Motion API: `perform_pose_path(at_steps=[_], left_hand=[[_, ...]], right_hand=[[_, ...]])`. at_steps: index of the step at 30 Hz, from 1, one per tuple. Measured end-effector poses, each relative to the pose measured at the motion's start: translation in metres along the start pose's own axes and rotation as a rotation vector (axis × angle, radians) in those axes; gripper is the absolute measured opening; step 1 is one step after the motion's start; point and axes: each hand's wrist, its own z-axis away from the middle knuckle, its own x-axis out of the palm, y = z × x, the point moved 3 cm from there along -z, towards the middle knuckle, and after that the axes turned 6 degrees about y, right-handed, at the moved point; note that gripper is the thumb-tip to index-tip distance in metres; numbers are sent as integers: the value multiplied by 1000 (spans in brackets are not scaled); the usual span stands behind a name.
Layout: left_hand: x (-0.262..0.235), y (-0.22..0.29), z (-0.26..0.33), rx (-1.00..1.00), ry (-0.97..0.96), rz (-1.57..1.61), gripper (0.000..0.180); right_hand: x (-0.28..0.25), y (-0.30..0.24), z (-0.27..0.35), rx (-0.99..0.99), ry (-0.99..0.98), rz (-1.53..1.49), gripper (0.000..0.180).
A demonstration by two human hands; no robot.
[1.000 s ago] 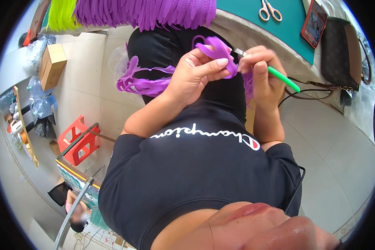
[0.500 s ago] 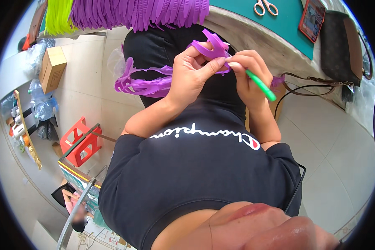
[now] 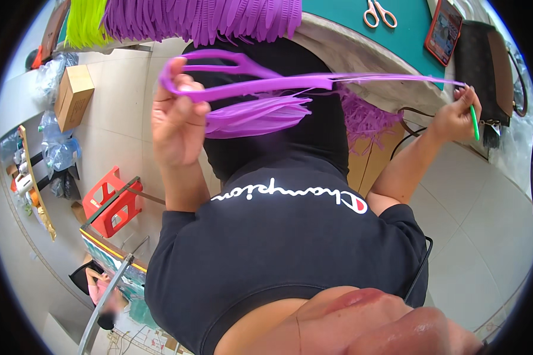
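Raised at the left, my left hand [image 3: 179,130] is closed on one end of a soft purple rubber strap [image 3: 251,87], which loops around its fingers. From the strap a thin purple strip [image 3: 397,78] runs taut across to the right. My right hand [image 3: 455,117], far out beside the bag, pinches the strip's end and also holds a slim green-handled tool [image 3: 475,123], whose tip is hidden. More purple straps [image 3: 254,121] lie in a bundle over my black-clad lap. Shredded purple scraps [image 3: 367,115] heap up right of my thighs, above a cardboard box [image 3: 370,168].
Many purple straps [image 3: 207,21] and lime green ones [image 3: 84,23] hang over the table edge. Scissors [image 3: 380,13] and a phone [image 3: 444,31] lie on the green mat; a brown bag [image 3: 485,65] is beyond. A red stool [image 3: 109,204], a carton [image 3: 74,97] and a seated person are left.
My hands, together over my lap before, have moved wide apart. The left went left with the strap, the right went far right, drawing the thin strip out. The scraps now show.
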Motion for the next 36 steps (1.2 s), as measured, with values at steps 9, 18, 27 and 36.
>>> perform_pose_path(at_steps=[9,18,27,36], left_hand=[[3,34,-7,79,-116,-280,25],[106,-4,4,-404,-472,-530,27],[92,20,-10,-472,-450,-751,34],[50,-14,-119,-41,-67,-867,37]], right_hand=[[-5,-16,0,946,-803,-884,30],[47,-174,76,165,-1337,-1015,32],[128,-142,-34,255,-952,-588,13],[381,-159,-74,-401,-733,-817,15]])
